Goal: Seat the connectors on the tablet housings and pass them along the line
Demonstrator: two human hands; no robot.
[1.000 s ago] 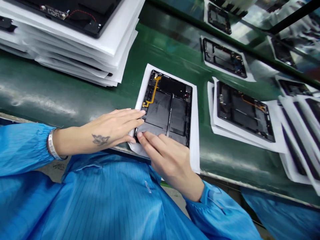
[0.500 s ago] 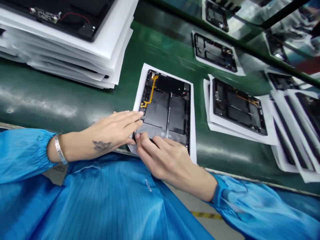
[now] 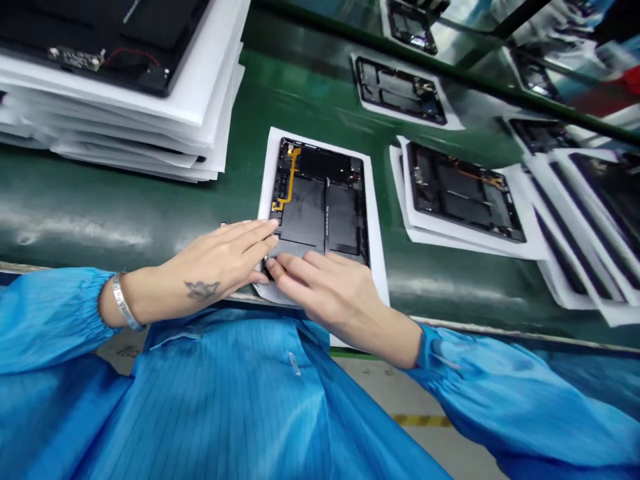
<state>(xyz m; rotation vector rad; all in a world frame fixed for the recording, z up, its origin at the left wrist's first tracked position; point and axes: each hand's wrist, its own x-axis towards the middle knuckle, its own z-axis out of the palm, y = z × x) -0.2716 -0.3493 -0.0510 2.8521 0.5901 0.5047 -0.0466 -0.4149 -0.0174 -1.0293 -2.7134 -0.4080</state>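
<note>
An opened tablet housing [image 3: 303, 210] lies on a white sheet [image 3: 377, 267], showing dark battery cells and an orange flex cable [image 3: 293, 177] along its left side. My left hand [image 3: 225, 257] rests flat at the left edge, fingers stretched out and tips touching the frame. Across the lower end lies my right hand [image 3: 327, 283], fingers slightly bent and spread, with the leading fingertips at the lower left corner. That hand covers much of the housing's near edge, and whatever is under the fingertips is hidden.
On the left stands a tall stack of white sheets [image 3: 200, 133] with another dark tablet housing [image 3: 100, 40] on top. More housings on sheets [image 3: 465, 190] lie to the right, one farther back [image 3: 400, 90]. The green bench [image 3: 440, 287] ends just before my body.
My right hand's fingers have gone from a curled pinch to a flatter spread at the lower left corner. My left hand stays at the edge. The whole view has shifted slightly.
</note>
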